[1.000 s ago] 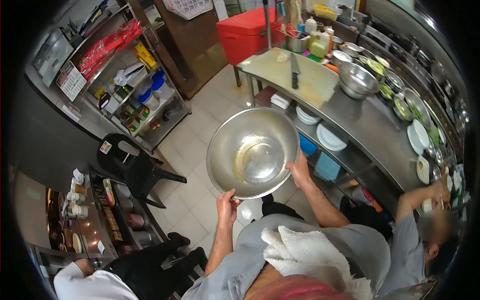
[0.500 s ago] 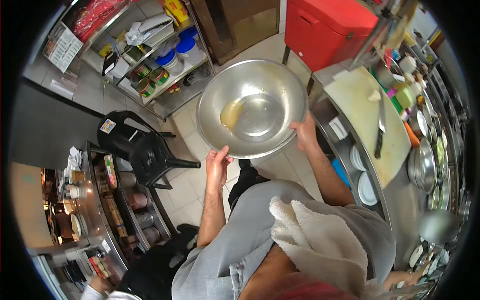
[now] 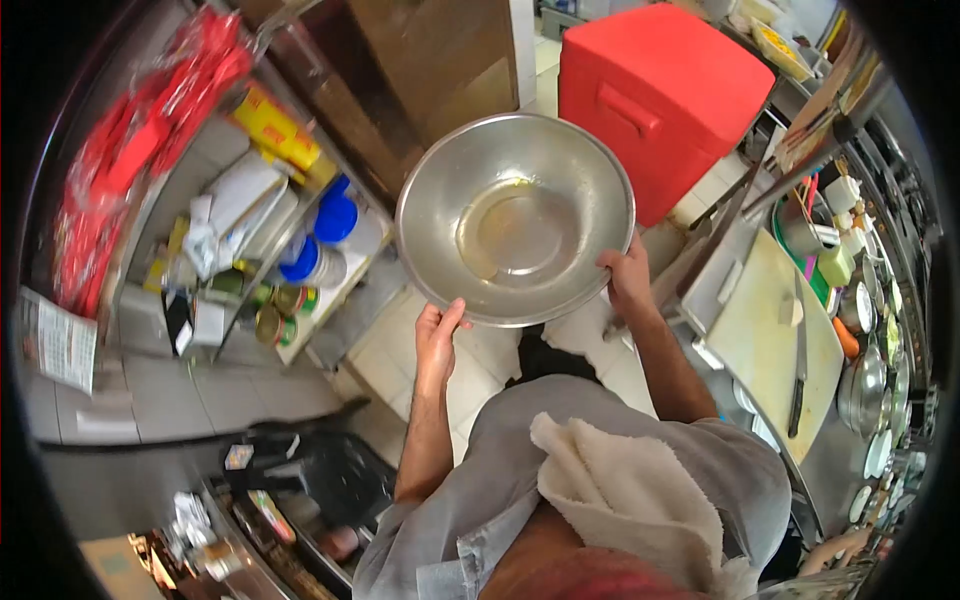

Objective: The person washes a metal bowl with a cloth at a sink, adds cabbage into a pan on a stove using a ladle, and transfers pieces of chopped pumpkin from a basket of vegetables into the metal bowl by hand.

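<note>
A large round steel bowl [image 3: 520, 225] is held out in front of my body, its inside facing me, with a little yellowish liquid in the bottom. My left hand [image 3: 438, 335] grips the near left rim, thumb on the edge. On the near right rim, my right hand [image 3: 627, 275] is closed with its thumb over the edge. The fingers under the bowl are hidden.
A red cooler box [image 3: 655, 90] stands ahead on the right. At right, a cutting board [image 3: 775, 340] bears a knife [image 3: 798, 370]. Shelves with blue-lidded tubs [image 3: 336, 218] are at left, above a black chair [image 3: 335, 480]. A co-worker's hand [image 3: 835, 550] shows at lower right.
The view has moved forward and turned, so the red cooler and the left shelves look nearer. The bowl stays in both hands, and its liquid has shifted and spread across the bottom.
</note>
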A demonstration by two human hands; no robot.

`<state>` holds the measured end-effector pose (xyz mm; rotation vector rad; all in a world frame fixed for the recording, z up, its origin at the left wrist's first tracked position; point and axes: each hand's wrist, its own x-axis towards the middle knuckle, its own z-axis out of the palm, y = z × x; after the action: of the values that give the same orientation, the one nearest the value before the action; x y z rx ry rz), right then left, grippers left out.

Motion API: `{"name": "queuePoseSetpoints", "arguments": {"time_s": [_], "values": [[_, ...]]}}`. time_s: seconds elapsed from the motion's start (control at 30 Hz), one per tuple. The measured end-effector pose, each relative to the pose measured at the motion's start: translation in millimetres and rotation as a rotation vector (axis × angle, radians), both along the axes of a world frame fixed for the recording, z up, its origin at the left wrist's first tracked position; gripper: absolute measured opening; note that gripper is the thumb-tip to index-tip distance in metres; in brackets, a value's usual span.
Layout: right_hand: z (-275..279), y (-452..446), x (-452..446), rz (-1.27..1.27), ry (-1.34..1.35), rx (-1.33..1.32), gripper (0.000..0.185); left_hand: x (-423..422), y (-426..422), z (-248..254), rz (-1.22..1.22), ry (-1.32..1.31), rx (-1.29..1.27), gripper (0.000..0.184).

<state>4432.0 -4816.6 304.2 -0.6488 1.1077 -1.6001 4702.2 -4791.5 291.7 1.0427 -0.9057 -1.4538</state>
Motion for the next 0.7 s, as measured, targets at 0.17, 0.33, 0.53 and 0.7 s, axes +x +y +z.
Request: {"name": "queuePoseSetpoints", "arguments": {"time_s": [0.17, 0.33, 0.53, 0.7], "values": [[6, -142, -6, -0.021, 0.054, -0.047, 0.067, -7, -140, -4, -0.002, -0.033, -0.002, 0.013], [21, -270, -14, -0.018, 0.078, -0.047, 0.064, -16, -272, 6, 0.094, 0.072, -0.054, 0.012], [62, -398, -55, -0.072, 0.134, -0.048, 0.070, -70, -438, 38, 0.046, 0.212, -0.115, 0.018], [61, -506, -102, -0.150, 0.027, -0.164, 0.071, -119, -589, 49, -0.137, 0.235, -0.139, 0.021]]}}
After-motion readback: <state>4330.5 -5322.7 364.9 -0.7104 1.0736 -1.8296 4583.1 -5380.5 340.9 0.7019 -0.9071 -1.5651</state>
